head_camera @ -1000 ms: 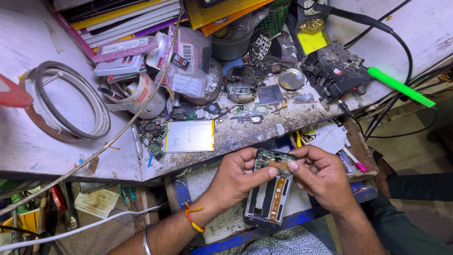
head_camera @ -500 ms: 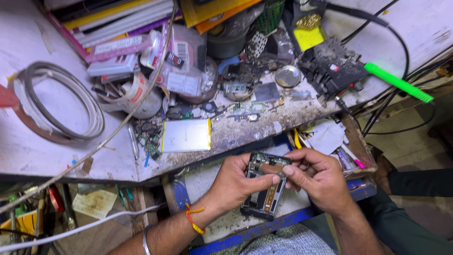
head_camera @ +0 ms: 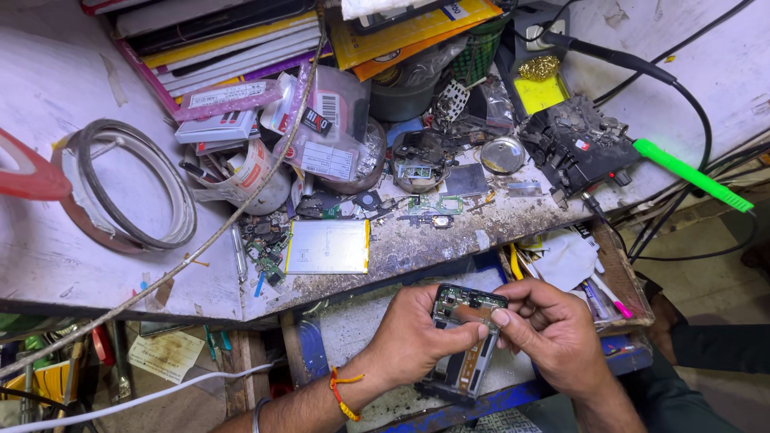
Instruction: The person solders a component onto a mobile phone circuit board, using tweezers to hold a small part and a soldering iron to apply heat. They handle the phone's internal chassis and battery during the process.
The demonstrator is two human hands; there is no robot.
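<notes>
2 hands meet below the front edge of a wide, grimy bench [head_camera: 64, 265] heaped with parts. On the bench lie a wire coil [head_camera: 136, 183] at the left, stacked books [head_camera: 224, 40] at the back, a flat silver battery [head_camera: 327, 246] near the front edge, and a green-handled brush [head_camera: 691, 174] at the right. The left hand [head_camera: 417, 341] is wrapped around an opened phone [head_camera: 467, 341] from the side, thumb pressed on its board. The right hand [head_camera: 553, 337] pinches the phone's upper end, fingertips [head_camera: 501, 318] on a copper strip.
</notes>
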